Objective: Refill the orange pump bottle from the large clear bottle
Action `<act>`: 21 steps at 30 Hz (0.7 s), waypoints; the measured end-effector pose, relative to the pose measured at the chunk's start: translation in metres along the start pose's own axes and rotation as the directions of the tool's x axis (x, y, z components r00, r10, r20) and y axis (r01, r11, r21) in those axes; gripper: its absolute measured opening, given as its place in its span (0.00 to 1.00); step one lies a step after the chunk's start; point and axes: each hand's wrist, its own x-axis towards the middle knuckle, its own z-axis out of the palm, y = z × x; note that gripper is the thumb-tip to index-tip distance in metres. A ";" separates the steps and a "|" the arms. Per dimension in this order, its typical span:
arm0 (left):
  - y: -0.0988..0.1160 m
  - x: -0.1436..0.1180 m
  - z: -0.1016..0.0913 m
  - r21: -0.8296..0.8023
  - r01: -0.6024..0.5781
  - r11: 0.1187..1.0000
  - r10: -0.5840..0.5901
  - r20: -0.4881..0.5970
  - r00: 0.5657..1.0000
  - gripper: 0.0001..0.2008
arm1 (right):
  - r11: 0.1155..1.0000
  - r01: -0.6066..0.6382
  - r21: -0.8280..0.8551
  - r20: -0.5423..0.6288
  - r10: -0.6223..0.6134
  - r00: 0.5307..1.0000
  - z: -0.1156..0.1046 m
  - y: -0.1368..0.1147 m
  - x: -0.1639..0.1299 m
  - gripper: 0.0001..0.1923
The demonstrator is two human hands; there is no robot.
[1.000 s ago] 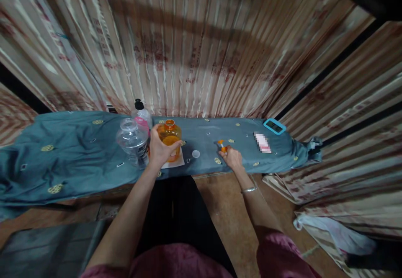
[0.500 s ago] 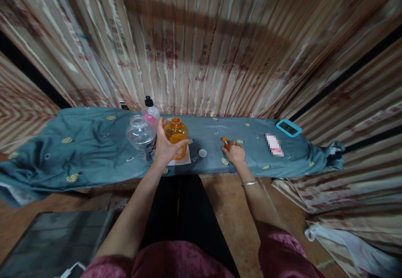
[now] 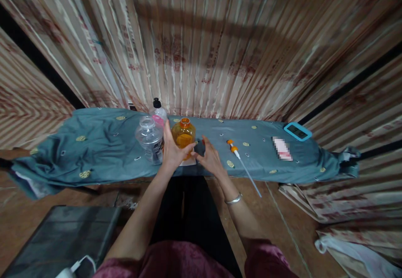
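**Orange bottle uncapped and held, pump tube lying aside**

On the teal cloth [image 3: 94,152], a clear bottle [image 3: 150,137] stands uncapped beside a pink-labelled, black-capped bottle [image 3: 159,114]. The left hand [image 3: 171,152] wraps the open orange bottle [image 3: 184,133], which stands on a white square. The right hand [image 3: 211,157] hovers spread and empty just beside it. The orange-headed pump tube [image 3: 239,157] lies apart, not yet fitted.

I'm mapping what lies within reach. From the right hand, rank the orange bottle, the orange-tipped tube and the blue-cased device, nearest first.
From the right hand:
1. orange bottle, just to its left, held by the left hand.
2. orange-tipped tube, to its right.
3. blue-cased device, far right.
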 end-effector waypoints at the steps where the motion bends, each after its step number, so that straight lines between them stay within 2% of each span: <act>1: 0.002 -0.011 -0.003 0.027 -0.020 0.999 0.020 0.004 1.000 0.63 | 0.999 0.002 0.037 -0.012 -0.002 1.000 0.004 -0.001 0.001 0.43; 5: 0.007 -0.071 -0.028 0.133 -0.079 0.988 0.071 0.063 0.996 0.56 | 0.985 -0.037 0.166 -0.083 0.052 0.995 0.014 0.004 -0.010 0.42; 6: 0.006 -0.083 -0.037 0.162 -0.067 0.985 0.060 0.052 0.997 0.54 | 0.979 -0.055 0.197 -0.099 0.076 0.992 0.015 0.007 -0.016 0.39; 8: 0.000 -0.094 -0.056 0.211 0.002 0.978 0.007 -0.038 0.999 0.52 | 0.961 -0.096 0.258 -0.120 0.131 0.984 0.018 0.011 -0.033 0.30; 10: -0.012 -0.085 -0.071 0.214 0.099 0.972 -0.065 -0.161 0.985 0.55 | 0.939 -0.136 0.315 -0.098 0.175 0.980 0.024 0.013 -0.055 0.25; 12: -0.026 -0.063 -0.078 0.171 0.171 0.970 -0.125 -0.250 0.960 0.61 | 0.917 -0.173 0.361 -0.035 0.199 0.979 0.033 0.012 -0.080 0.26; 14: -0.039 -0.038 -0.078 0.071 0.227 0.971 -0.202 -0.256 0.945 0.64 | 0.892 -0.207 0.402 0.034 0.211 0.977 0.046 0.007 -0.106 0.27; 17: -0.051 -0.015 -0.070 -0.026 0.283 0.959 -0.283 -0.181 0.942 0.66 | 0.847 -0.263 0.462 0.148 0.219 0.964 0.068 -0.003 -0.142 0.28; 21: -0.054 -0.008 -0.067 0.025 0.377 0.926 -0.362 -0.231 0.903 0.58 | 0.762 -0.366 0.534 0.287 0.243 0.926 0.091 -0.012 -0.173 0.29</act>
